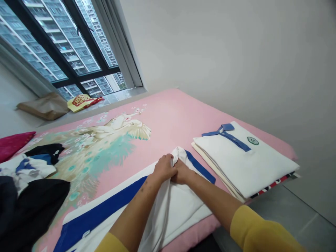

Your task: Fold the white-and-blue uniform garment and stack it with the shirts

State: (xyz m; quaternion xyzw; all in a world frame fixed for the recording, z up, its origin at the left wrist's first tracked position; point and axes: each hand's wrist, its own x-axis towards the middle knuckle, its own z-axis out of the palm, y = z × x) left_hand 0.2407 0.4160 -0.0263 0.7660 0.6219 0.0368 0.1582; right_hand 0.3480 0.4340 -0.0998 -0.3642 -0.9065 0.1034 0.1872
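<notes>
A white garment with a broad blue stripe point(105, 210) lies across the near edge of a pink bed point(168, 119). My left hand point(164, 168) is closed on a bunched fold of its white cloth at the far end. My right hand point(182, 173) sits right beside it, fingers closed on the same fold. Both forearms reach out from yellow sleeves.
A stack of folded clothes topped by a white polo shirt with a blue collar point(244, 157) rests at the bed's right edge. A heap of dark and white unfolded clothes point(28, 182) lies at the left. A brown bag point(44, 105) sits by the window.
</notes>
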